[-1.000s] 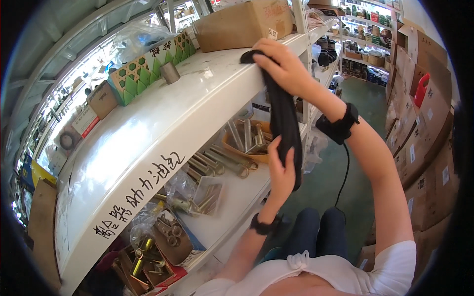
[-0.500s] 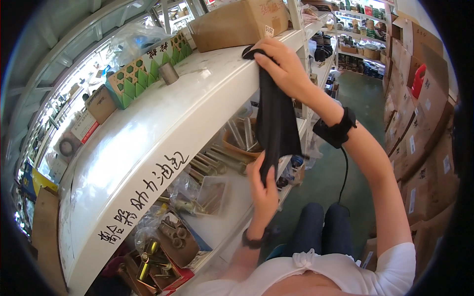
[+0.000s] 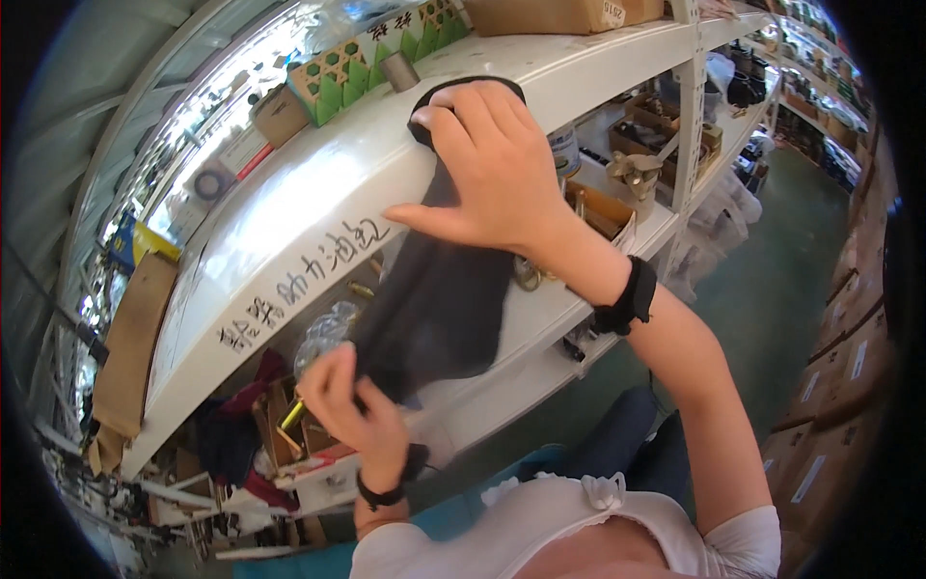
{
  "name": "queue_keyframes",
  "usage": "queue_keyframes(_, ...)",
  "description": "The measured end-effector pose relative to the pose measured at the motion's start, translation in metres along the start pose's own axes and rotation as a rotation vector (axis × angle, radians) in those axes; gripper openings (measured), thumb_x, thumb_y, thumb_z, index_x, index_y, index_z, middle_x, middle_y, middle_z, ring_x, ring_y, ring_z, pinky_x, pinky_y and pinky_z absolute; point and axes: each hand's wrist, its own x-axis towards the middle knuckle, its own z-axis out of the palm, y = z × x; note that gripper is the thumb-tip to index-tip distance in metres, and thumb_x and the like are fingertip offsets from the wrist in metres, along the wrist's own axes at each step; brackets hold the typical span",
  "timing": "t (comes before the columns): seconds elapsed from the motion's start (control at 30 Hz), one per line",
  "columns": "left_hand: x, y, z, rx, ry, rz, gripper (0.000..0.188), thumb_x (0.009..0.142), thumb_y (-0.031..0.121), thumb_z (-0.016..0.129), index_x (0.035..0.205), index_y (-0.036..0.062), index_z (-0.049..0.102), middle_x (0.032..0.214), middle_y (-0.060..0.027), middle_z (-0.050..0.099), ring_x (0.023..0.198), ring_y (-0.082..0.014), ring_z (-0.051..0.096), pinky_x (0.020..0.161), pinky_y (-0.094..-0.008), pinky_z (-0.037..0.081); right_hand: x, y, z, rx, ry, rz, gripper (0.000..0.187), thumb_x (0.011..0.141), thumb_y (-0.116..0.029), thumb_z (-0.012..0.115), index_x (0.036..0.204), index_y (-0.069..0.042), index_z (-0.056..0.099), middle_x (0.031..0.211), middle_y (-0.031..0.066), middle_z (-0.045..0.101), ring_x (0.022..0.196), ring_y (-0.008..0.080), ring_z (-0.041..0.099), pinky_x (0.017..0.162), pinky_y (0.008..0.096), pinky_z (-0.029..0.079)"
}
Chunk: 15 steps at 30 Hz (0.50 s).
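Note:
A black cloth [image 3: 439,309] hangs over the front edge of a white metal shelf [image 3: 318,207]. On the shelf top my right hand [image 3: 492,164] lies over the cloth's upper end, fingers laid on it and thumb stretched out to the left. Lower down, my left hand [image 3: 362,410] has the cloth's bottom end pinched between thumb and fingers. Both wrists wear dark bands. A short grey metal cylinder [image 3: 398,71] stands on the shelf beyond my right hand, next to a green patterned carton [image 3: 381,58].
A brown cardboard box [image 3: 559,14] sits at the back of the shelf. Lower shelves hold open boxes [image 3: 603,212] of metal parts and plastic bags [image 3: 714,222]. Stacked cartons [image 3: 830,386] line the aisle on the right. A folded cardboard piece [image 3: 135,347] stands at the shelf's left end.
Both hands and the cloth have moved left along the shelf edge. My right thumb is now spread away from the fingers, and the view has swung left.

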Motion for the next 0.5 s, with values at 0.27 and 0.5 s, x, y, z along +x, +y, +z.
queue_keyframes(0.27,0.119,-0.011,-0.060,0.243,0.032,0.277,0.028,0.073,-0.010,0.048,0.096,0.0026,0.059,0.093,-0.0123,0.057,0.092,-0.0275,0.052,0.084,-0.0326,0.039,0.000,0.006,-0.004,-0.037,-0.108,-0.030,0.053,0.067,-0.049,0.064,0.086,-0.001,0.051,0.081,0.0113,0.049,0.080,0.0289,0.050,0.072,0.0357,0.042)
queue_keyframes(0.5,0.203,-0.076,-0.034,0.660,-0.458,0.394,0.045,0.073,0.019,0.063,0.116,0.0163,0.050,0.099,-0.0108,0.057,0.091,-0.0295,0.053,0.078,-0.0361,0.042,0.007,0.003,0.001,-0.221,-0.159,0.028,0.056,0.071,-0.054,0.057,0.088,-0.001,0.051,0.075,0.0104,0.050,0.077,0.0257,0.051,0.073,0.0330,0.041)
